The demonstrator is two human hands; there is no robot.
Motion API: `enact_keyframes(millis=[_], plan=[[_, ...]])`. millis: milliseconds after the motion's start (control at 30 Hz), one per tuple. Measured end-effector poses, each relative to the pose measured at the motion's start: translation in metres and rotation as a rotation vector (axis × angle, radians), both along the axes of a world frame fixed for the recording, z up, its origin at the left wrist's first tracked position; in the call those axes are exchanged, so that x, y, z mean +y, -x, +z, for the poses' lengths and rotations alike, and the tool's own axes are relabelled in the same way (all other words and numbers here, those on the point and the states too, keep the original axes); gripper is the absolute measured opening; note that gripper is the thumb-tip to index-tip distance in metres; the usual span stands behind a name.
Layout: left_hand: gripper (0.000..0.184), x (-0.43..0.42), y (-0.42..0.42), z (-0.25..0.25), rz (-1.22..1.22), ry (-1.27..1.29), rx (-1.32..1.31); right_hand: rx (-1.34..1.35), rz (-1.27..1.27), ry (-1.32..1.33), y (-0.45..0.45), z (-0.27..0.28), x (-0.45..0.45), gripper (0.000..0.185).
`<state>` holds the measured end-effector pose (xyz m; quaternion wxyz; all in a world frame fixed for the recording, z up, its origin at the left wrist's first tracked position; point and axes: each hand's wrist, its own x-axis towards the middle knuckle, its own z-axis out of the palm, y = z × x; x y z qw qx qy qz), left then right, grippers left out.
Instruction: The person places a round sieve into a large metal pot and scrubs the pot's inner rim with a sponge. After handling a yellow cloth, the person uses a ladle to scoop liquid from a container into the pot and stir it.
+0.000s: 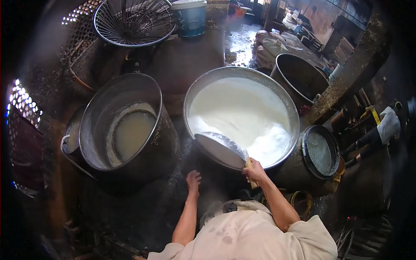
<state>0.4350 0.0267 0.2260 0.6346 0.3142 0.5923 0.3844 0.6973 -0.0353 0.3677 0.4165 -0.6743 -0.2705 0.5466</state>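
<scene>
My right hand [255,172] is closed around the wooden handle of a large metal scoop [222,148]. The scoop's wide bowl rests low over the near rim of a big round metal vat [296,117], and its edge is coated white. White, milky liquid [238,106] with brighter foam at the right fills much of the vat. Below the vat's near left side, my left hand [193,182] hangs in the air with loosely bent fingers, holding nothing.
A deep metal pot [161,112] with cloudy liquid stands at the left. To the right are a barrel [321,151] of greyish liquid and a dark pot [301,78]. A wire basket [134,21] and blue bucket [190,19] sit behind. Another person [389,125] is far right.
</scene>
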Motion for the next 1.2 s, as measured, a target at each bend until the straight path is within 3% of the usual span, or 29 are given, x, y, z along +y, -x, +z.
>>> enact_keyframes(millis=[267, 333, 467, 533, 600, 700, 800, 867, 967, 1033, 1067, 1133, 1167, 1200], plan=[[0.029, -0.039, 0.004, -0.013, -0.143, 0.063, 0.082, 0.297, -0.016, -0.201, 0.051, 0.053, -0.013, 0.045], [0.028, -0.044, 0.0, -0.016, -0.233, 0.093, 0.138, 0.352, 0.069, -0.248, 0.053, 0.063, -0.01, 0.042], [0.027, -0.048, -0.015, -0.007, -0.374, 0.094, 0.142, 0.388, -0.038, -0.367, 0.024, 0.097, -0.002, 0.035], [0.026, -0.047, -0.021, 0.001, -0.372, 0.109, 0.138, 0.732, -0.064, -0.524, -0.01, 0.124, -0.004, 0.018], [0.028, -0.043, -0.029, 0.004, -0.274, 0.171, 0.051, 0.597, -0.192, -0.749, -0.041, 0.141, -0.006, 0.017], [0.028, -0.026, -0.044, -0.006, -0.284, 0.139, 0.017, 0.185, -0.479, -0.796, -0.109, 0.113, -0.004, 0.021], [0.031, -0.006, -0.07, 0.013, -0.24, 0.084, 0.081, -0.055, -0.771, -0.653, -0.182, 0.059, -0.035, 0.018], [0.035, 0.006, -0.076, 0.007, -0.143, 0.064, 0.034, -0.144, -0.905, -0.422, -0.227, 0.031, -0.069, 0.017], [0.035, 0.016, -0.104, 0.034, -0.004, 0.053, 0.082, -0.361, -1.002, -0.169, -0.322, -0.021, -0.123, 0.015], [0.039, 0.029, -0.117, 0.017, 0.032, 0.085, 0.082, -0.472, -1.065, -0.071, -0.399, -0.06, -0.161, 0.016], [0.045, 0.025, -0.136, 0.028, 0.116, 0.032, 0.125, -0.703, -0.949, 0.148, -0.452, -0.094, -0.181, 0.035], [0.039, 0.036, -0.156, -0.006, 0.195, 0.0, 0.202, -0.918, -0.824, 0.387, -0.506, -0.096, -0.196, 0.058], [0.046, 0.036, -0.182, -0.008, 0.325, -0.062, 0.346, -1.026, -0.717, 0.519, -0.512, -0.069, -0.193, 0.057], [0.054, 0.031, -0.201, -0.007, 0.47, -0.125, 0.498, -1.188, -0.589, 0.529, -0.532, -0.078, -0.197, 0.06]])
